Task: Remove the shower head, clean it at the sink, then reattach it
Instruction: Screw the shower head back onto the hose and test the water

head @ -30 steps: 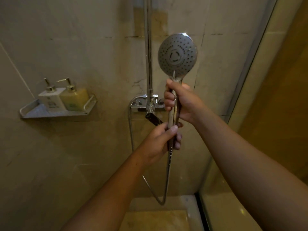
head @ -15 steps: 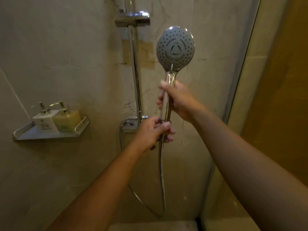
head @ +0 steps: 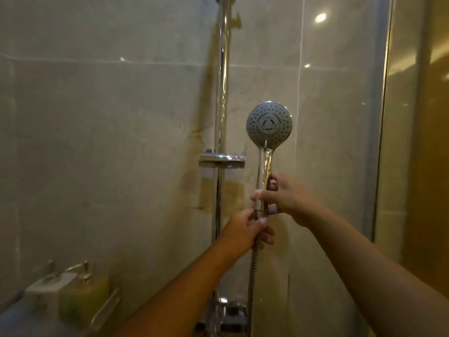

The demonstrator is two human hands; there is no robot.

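the round, grey-faced chrome shower head (head: 269, 124) was held upright, just right of the chrome rail bracket (head: 222, 161). its handle was gripped by the right hand (head: 289, 198) to steady it, while the joint with the ribbed metal hose (head: 251, 276) was pinched by the left hand (head: 245, 229), probably for unscrewing.

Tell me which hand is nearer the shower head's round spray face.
Right. The right hand grips the handle just below the spray face; the left hand holds the hose end further down.
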